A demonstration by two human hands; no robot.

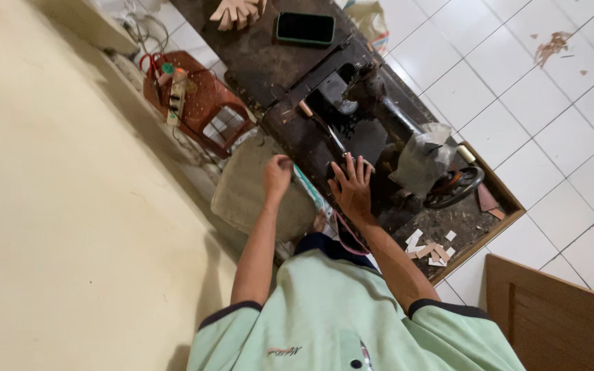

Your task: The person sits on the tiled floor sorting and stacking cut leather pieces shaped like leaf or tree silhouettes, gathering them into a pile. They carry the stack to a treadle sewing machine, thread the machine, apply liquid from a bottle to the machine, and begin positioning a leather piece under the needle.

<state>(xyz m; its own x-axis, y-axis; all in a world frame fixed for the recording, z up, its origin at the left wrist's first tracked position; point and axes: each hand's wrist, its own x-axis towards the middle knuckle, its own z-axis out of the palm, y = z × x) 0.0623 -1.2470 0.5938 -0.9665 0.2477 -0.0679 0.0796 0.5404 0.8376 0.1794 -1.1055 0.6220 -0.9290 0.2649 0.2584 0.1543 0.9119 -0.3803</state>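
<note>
My right hand (352,189) lies flat with its fingers spread on the dark worktable (269,62), just in front of a black sewing machine (372,103). The fingertips are next to a thin tool with a wooden handle (321,127). My left hand (276,175) has its fingers curled together at the table's left edge, above a beige cushion (242,192). I cannot make out anything held in it. Both forearms reach out from the green short sleeves.
A clear plastic bag (424,158) covers the machine by its hand wheel (455,185). Small cut scraps (431,251) lie on the table's near end, a dark phone (304,28) and tan cut pieces (238,12) at the far end. A red stool (201,103) carries a power strip; a wooden panel (551,316) stands right.
</note>
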